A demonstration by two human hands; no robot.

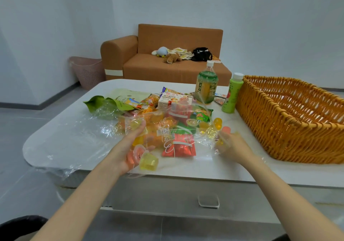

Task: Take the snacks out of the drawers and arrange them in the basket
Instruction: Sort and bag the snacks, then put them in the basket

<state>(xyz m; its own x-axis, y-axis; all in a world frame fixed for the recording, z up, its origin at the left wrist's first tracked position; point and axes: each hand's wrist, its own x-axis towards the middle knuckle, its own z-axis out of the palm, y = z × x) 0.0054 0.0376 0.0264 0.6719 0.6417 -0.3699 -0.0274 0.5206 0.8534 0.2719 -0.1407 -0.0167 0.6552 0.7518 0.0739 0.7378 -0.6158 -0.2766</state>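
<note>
A heap of snacks lies on the white table (78, 114): red packets (181, 145), a green packet (202, 115), a small box (174, 100), loose jelly cups (217, 122). A clear plastic bag (163, 127) with orange snacks is spread over the heap. My left hand (130, 147) holds the bag's near left side, with a pink and a yellow jelly cup (149, 161) by its palm. My right hand (229, 145) grips the bag's right edge. The wicker basket (290, 125) stands at the right, with nothing visible inside it.
Two green drink bottles (206, 84) (232, 93) stand between the heap and the basket. A green pouch (104, 103) and loose clear film (78, 138) lie at the table's left. A drawer with a clear handle (208, 200) sits below the table edge. An orange sofa (167, 54) stands behind.
</note>
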